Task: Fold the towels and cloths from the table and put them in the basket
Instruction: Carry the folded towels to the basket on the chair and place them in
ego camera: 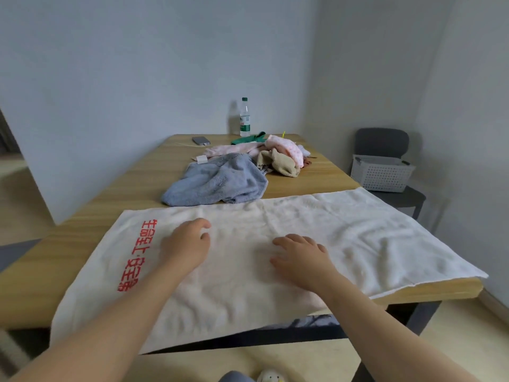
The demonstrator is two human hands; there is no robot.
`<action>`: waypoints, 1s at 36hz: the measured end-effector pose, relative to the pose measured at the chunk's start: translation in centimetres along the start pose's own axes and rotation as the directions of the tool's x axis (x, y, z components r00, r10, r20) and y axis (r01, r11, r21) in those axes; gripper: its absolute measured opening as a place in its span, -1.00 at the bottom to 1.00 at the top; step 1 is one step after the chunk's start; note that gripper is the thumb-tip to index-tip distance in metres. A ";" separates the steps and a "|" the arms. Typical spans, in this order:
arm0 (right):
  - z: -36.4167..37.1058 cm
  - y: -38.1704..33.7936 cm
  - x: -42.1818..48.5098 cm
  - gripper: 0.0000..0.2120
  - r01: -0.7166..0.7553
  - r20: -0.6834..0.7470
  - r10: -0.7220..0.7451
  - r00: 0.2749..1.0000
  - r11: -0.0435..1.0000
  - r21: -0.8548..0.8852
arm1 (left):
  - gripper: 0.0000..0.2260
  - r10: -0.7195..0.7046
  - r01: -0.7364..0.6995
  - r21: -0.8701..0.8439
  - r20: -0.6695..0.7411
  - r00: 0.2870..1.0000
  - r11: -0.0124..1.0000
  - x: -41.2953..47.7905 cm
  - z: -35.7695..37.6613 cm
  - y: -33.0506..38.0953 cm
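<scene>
Both forearms reach over the near edge, left hand and right hand resting flat on the white towel, fingers relaxed, no grip on anything. Probably smoothing it for a clean first fold, since it's spread wide across the tabletop. Blue towel and small cloths wait behind it. The basket sits on a chair off to the right.

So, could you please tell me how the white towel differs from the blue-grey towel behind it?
The white towel lies spread flat; the blue-grey towel is crumpled in a heap. The white towel bears red lettering; the blue-grey towel shows none. Both lie on the table, neither folded yet.
</scene>
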State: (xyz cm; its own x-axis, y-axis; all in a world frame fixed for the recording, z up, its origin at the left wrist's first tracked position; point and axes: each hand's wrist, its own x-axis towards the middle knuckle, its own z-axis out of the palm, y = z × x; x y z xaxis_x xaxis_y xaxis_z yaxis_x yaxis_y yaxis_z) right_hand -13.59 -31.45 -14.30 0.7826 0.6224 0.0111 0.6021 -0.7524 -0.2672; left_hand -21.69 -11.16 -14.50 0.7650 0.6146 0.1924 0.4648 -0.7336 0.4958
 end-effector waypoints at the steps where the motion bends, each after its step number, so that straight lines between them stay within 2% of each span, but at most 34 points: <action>1: 0.3 -0.8 0.3 -0.56 0.016 -0.001 -0.016 1.000 1.000 0.011 | -0.71 -0.067 0.070 0.075 -0.039 0.997 0.995 0.1 -1.0 -0.9; 5: 1.7 -3.5 1.1 -0.58 0.042 0.001 -0.042 0.999 0.998 0.044 | -0.59 -0.347 0.307 0.417 0.022 0.938 0.856 0.5 -4.3 -4.3; 7: 2.2 -4.2 1.3 -0.60 0.033 -0.033 -0.032 0.999 0.999 0.042 | -0.59 -0.438 0.372 0.455 0.045 0.898 0.809 0.7 -5.1 -6.0; 9: 2.5 -4.5 1.5 -0.62 0.021 -0.065 -0.019 0.998 0.999 0.034 | -0.59 -0.464 0.381 0.458 0.081 0.882 0.803 0.7 -5.5 -7.4; 12: 2.7 -4.6 1.7 -0.63 0.013 -0.086 -0.010 0.996 0.999 0.031 | -0.56 -0.420 0.325 0.457 0.120 0.900 0.828 1.3 -5.9 -8.2; 15: 2.8 -4.4 2.0 -0.64 0.007 -0.097 -0.002 0.995 0.999 0.049 | -0.59 -0.331 0.257 0.344 0.176 0.927 0.903 2.5 -5.7 -7.6; 18: 2.5 -4.1 2.2 -0.65 -0.003 -0.078 0.012 0.997 0.994 0.105 | -0.77 -0.257 0.264 -0.010 0.192 0.947 0.965 2.9 -5.2 -5.5; 19: 2.3 -4.0 2.3 -0.68 -0.012 -0.076 0.024 0.997 0.988 0.152 | -0.87 -0.245 0.288 -0.219 0.202 0.948 0.932 2.8 -5.0 -4.7; 20: 2.0 -3.8 2.4 -0.71 -0.024 -0.078 0.043 0.996 0.974 0.226 | -0.87 -0.250 0.324 -0.421 0.222 0.942 0.847 2.6 -5.0 -3.5; 21: 1.6 -3.6 2.4 -0.75 -0.041 -0.080 0.071 0.994 0.943 0.329 | -0.83 -0.239 0.335 -0.583 0.238 0.941 0.740 2.6 -4.9 -2.4; 22: 1.1 -3.4 2.3 -0.79 -0.052 -0.084 0.101 0.991 0.889 0.455 | -0.85 -0.228 0.331 -0.665 0.240 0.943 0.669 2.8 -4.8 -1.2; 25: -0.5 -2.0 1.7 -0.89 -0.038 -0.113 0.189 0.976 0.649 0.760 | -0.74 -0.164 0.317 -0.796 0.271 0.948 0.515 3.6 -4.6 3.8; 28: -2.7 0.1 1.3 -0.89 -0.041 -0.094 0.329 0.940 0.380 0.924 | -0.85 0.013 0.322 -0.841 0.363 0.932 0.434 3.3 -4.7 10.0; 30: -3.9 1.8 1.1 -0.87 -0.040 -0.075 0.425 0.902 0.254 0.966 | -0.88 0.235 0.347 -0.864 0.446 0.864 0.365 2.7 -4.3 13.6; 31: -4.4 2.7 1.0 -0.87 -0.034 -0.071 0.469 0.881 0.211 0.977 | -0.90 0.357 0.400 -0.872 0.483 0.800 0.282 2.4 -4.0 15.1; 32: -4.9 3.6 0.8 -0.87 -0.025 -0.076 0.507 0.859 0.188 0.982 | -0.87 0.461 0.455 -0.867 0.494 0.737 0.201 2.3 -3.5 16.3; 33: -5.4 4.4 0.5 -0.86 -0.014 -0.085 0.539 0.838 0.177 0.984 | -0.81 0.514 0.448 -0.876 0.471 0.717 0.178 2.5 -2.5 17.0; 34: -5.7 5.4 0.3 -0.85 -0.009 -0.107 0.570 0.815 0.198 0.980 | -0.73 0.525 0.381 -0.897 0.440 0.729 0.222 2.7 -1.4 17.4; 36: -5.9 7.4 -0.2 -0.83 -0.040 -0.189 0.601 0.777 0.347 0.937 | -0.67 0.444 0.140 -0.854 0.392 0.805 0.501 2.5 0.9 17.8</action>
State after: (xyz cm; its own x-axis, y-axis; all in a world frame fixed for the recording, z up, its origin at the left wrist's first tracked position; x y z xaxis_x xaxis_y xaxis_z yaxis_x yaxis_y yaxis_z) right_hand -8.33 -38.37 -10.55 0.9995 -0.0098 0.0301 0.0292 -0.0839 -0.9961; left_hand -11.12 -22.92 -5.98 0.9975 0.0554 0.0428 -0.0410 -0.0336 0.9986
